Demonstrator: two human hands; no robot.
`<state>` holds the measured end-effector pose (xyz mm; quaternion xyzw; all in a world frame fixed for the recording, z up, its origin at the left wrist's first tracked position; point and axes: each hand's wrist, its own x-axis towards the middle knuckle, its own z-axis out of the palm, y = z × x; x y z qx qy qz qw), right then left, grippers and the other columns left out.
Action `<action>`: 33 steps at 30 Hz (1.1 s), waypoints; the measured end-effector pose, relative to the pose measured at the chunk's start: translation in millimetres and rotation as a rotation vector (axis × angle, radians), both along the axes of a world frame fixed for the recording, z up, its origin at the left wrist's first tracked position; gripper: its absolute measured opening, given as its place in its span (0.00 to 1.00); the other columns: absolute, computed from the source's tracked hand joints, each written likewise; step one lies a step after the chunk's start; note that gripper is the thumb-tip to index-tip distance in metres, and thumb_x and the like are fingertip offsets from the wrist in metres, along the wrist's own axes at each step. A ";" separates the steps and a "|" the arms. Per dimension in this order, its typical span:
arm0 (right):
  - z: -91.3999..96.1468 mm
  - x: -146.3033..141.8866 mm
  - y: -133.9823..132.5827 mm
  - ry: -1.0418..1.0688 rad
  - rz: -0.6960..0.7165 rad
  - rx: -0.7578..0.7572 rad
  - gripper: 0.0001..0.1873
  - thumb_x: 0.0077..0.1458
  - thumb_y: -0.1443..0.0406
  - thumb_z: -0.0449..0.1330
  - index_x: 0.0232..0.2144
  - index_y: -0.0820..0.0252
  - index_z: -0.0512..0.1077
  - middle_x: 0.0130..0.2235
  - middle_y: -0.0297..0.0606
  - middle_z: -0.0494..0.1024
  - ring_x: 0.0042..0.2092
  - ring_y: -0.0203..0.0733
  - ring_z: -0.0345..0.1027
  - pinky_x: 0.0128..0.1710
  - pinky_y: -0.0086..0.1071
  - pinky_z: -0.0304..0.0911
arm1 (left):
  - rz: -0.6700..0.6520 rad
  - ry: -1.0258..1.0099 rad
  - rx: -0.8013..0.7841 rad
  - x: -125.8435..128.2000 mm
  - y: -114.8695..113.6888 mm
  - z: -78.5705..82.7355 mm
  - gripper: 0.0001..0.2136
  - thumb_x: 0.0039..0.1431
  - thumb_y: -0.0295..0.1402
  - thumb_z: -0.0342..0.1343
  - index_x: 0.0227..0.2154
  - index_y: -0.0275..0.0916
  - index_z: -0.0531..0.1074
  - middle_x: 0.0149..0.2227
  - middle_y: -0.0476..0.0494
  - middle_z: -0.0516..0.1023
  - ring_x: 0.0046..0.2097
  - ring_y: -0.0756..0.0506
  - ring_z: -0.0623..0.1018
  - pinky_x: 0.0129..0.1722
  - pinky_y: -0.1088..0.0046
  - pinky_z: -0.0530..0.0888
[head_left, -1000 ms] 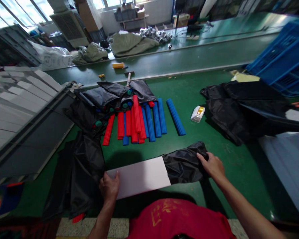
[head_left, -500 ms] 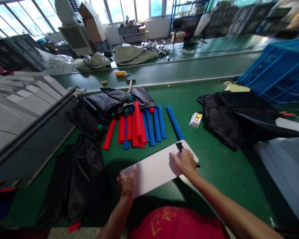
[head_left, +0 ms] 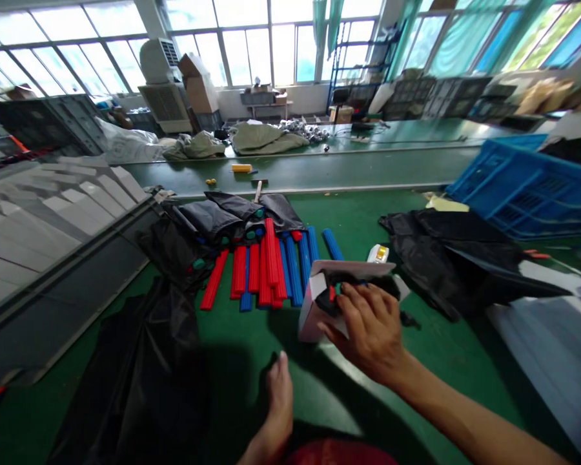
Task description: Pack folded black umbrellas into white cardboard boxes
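Right hand (head_left: 370,332): fingers curled, closed around the white card, thumb side toward the body
Left hand (head_left: 277,408): open, held edge-on with fingers up, holding nothing, low in view and well apart from the card
White card (head_left: 317,310): in the right hand, tilted, seen end-on; looked bent or folded, exact shape hard to tell
Inside card: black fabric (head_left: 370,282) with a small red piece (head_left: 332,294), partly hidden by the fingers
Just ahead of card: red and blue ribbed rods (head_left: 266,274), lying side by side on the green workbench (head_left: 430,352)
Beyond rods: folded black fabric bundles (head_left: 213,219) with green and red end caps (head_left: 199,263)
Right of card: white-and-yellow device (head_left: 378,254), mostly behind the card edge, then a black fabric heap (head_left: 445,255)
Far right of hands: blue plastic crate (head_left: 523,194)
Left of left hand: long black fabric sheet (head_left: 142,381), draped on the bench
Nearest the body: red shirt (head_left: 339,453), at bottom edge of view
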<state>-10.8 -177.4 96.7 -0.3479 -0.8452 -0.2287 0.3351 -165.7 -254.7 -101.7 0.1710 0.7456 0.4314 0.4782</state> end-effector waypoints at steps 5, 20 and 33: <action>-28.7 -2.5 4.8 0.018 0.004 -0.056 0.18 0.54 0.60 0.62 0.43 0.68 0.69 0.45 0.54 0.77 0.45 0.56 0.68 0.45 0.49 0.62 | -0.047 0.345 0.464 -25.8 15.5 53.6 0.20 0.59 0.46 0.50 0.45 0.36 0.69 0.44 0.36 0.74 0.47 0.42 0.75 0.48 0.64 0.71; -8.7 27.2 -13.3 0.239 0.268 -0.190 0.30 0.51 0.73 0.57 0.56 0.69 0.57 0.52 0.55 0.68 0.55 0.54 0.62 0.52 0.47 0.64 | -0.618 1.242 1.236 14.3 70.6 188.0 0.17 0.61 0.34 0.52 0.52 0.37 0.65 0.47 0.39 0.75 0.50 0.40 0.72 0.51 0.57 0.66; -37.7 58.5 -3.3 0.187 -0.139 -0.395 0.14 0.64 0.63 0.45 0.27 0.59 0.64 0.23 0.37 0.69 0.22 0.39 0.63 0.22 0.32 0.55 | -0.982 1.577 0.957 31.1 81.5 219.3 0.16 0.64 0.43 0.48 0.46 0.38 0.70 0.38 0.43 0.74 0.41 0.41 0.71 0.39 0.60 0.62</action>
